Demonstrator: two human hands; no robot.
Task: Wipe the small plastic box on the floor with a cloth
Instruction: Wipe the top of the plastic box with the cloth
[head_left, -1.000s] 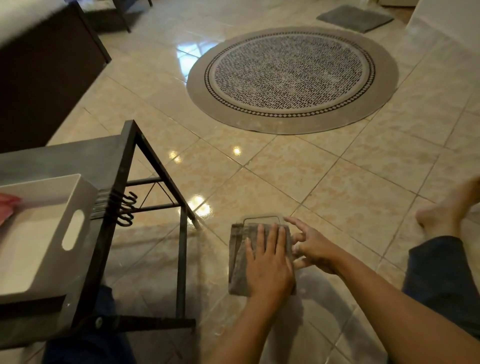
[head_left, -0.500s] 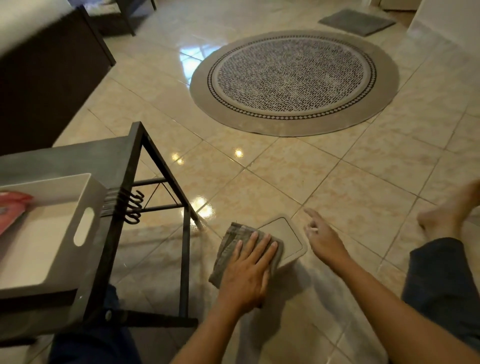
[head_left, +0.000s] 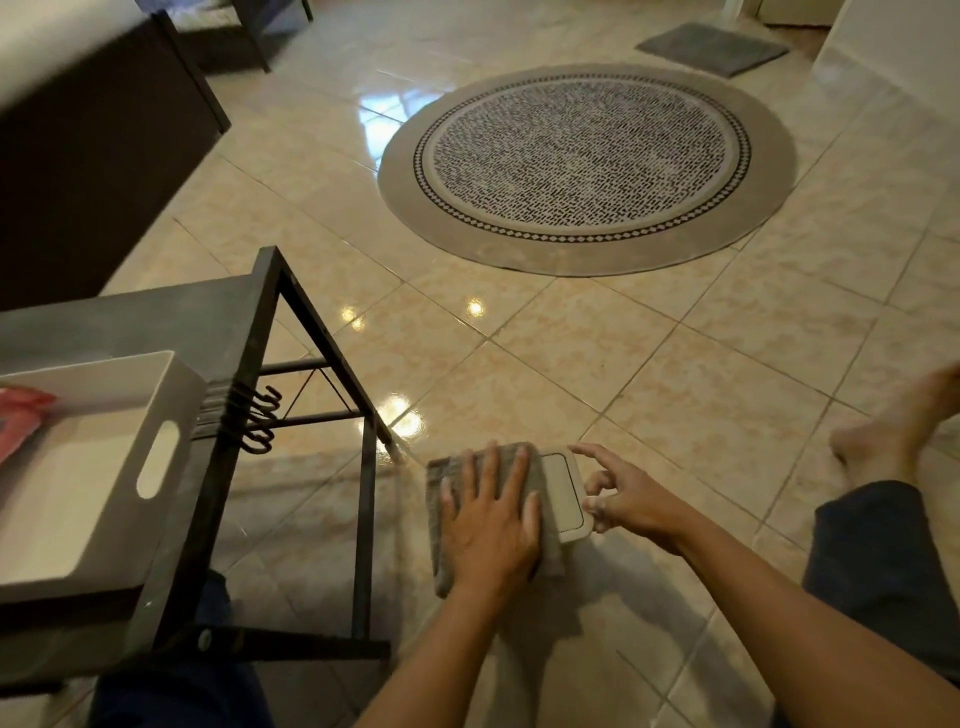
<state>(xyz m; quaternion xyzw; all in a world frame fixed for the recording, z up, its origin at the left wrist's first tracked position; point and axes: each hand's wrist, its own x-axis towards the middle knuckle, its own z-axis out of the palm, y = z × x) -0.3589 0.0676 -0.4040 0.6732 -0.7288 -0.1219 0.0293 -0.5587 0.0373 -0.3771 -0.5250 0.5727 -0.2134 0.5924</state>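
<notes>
- Box (head_left: 563, 498): small, pale, rounded corners, lying flat on the tiled floor (head_left: 649, 374) just right of the black table (head_left: 249, 332) leg, directly in front of the person.
- Cloth (head_left: 441, 493): grey, folded, spread over the left part of the box lid and spilling onto the floor to the left and toward the person. Right strip of lid is bare.
- Left hand (head_left: 491, 525): palm down, flat on the cloth, fingers extended and slightly spread, pressing the cloth onto the box.
- Right hand (head_left: 626, 501): at the right edge of the box. Index finger extended over the far right corner, other fingers curled, tips touching the near right rim. Reads as steadying, not a full grasp.
- Progress (judgement): wiping is underway on the top face. Cannot tell how much of the lid is already clean; no visible dirt or streaks either way. Sides and underside appear unwiped, since the box sits lid-up on the floor.
- Left to do (judgement): cover the exposed right strip, then edges and sides.
- Writing: no brand, label or text readable on the box, the cloth, or the white tray (head_left: 104, 467) on the table.
</notes>
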